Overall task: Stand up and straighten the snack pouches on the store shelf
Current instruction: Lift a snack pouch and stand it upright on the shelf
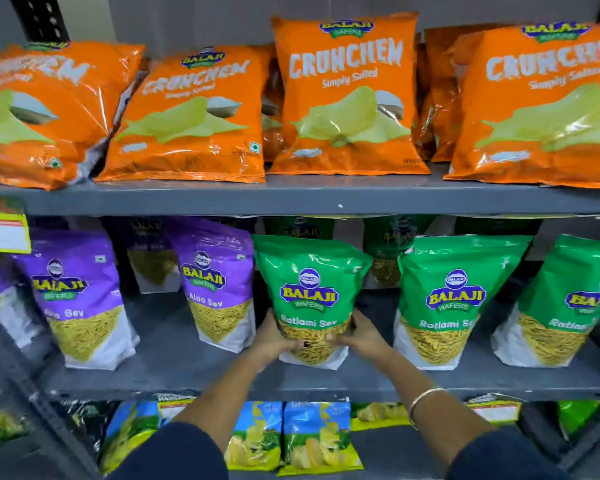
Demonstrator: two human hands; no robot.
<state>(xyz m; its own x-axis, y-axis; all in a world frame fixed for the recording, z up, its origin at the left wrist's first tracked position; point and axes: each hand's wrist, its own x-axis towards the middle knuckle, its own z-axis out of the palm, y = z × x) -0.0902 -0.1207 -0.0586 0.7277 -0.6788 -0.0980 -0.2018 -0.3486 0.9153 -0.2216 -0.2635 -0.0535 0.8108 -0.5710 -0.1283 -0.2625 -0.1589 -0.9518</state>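
- The left hand [277, 337] and right hand [357, 336] clamp their fingers on the lower sides of the upright green plastic Ratlami Sev pouch [312, 289].
- A purple Aloo Sev pouch [217, 282] stands just left of it.

Both arms reach forward; the left hand [274, 337] and right hand [357, 336] clasp either side of the green pouch [309, 282], thumbs in front.

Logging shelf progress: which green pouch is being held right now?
The leftmost green Ratlami Sev pouch, beside the purple ones: both hands, left and right, clasp its base. The other green pouches stand untouched.
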